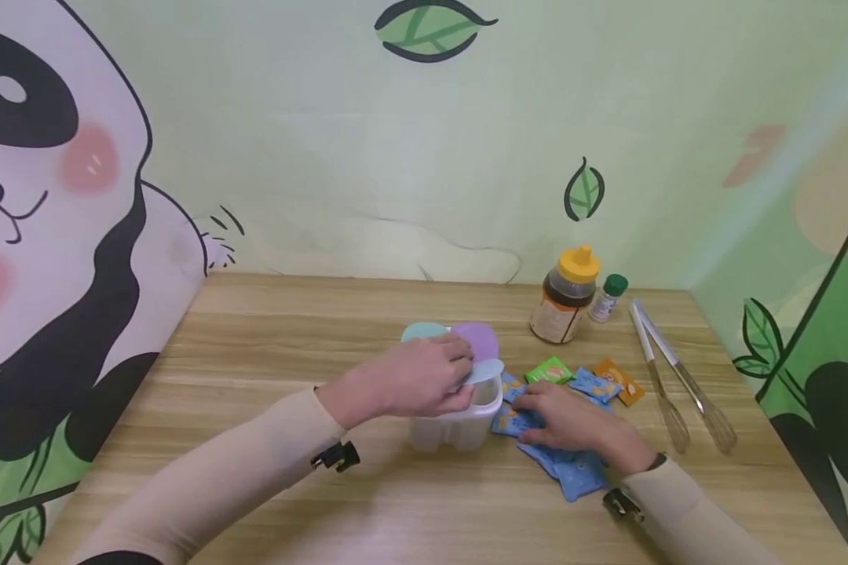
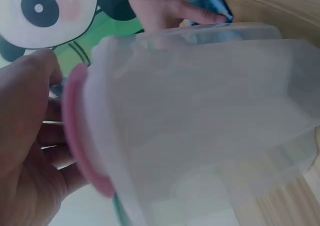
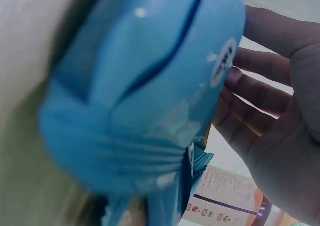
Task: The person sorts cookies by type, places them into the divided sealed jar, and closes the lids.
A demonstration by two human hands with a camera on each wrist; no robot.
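My left hand [image 1: 424, 377] is over a translucent white container [image 1: 448, 431] with several coloured flip lids. Its fingers and thumb hold a light blue lid [image 1: 487, 370] tilted up over an uncovered compartment. A purple lid [image 1: 477, 341] and a teal lid [image 1: 424, 331] are beyond the fingers; a pink lid [image 2: 82, 131] shows beside the hand in the left wrist view. My right hand [image 1: 565, 416] rests over a pile of blue sachets [image 1: 579, 475], its fingers loosely spread. Close up in the right wrist view, fingers [image 3: 260, 90] reach behind a blue sachet [image 3: 150, 85].
Beyond the sachets lie a green packet [image 1: 548, 369] and an orange packet [image 1: 620, 381]. A yellow-capped bottle [image 1: 564, 302] and a small green-capped bottle [image 1: 608, 298] stand near the wall. Metal tongs [image 1: 685, 377] lie at the right on the wooden table [image 1: 311, 314].
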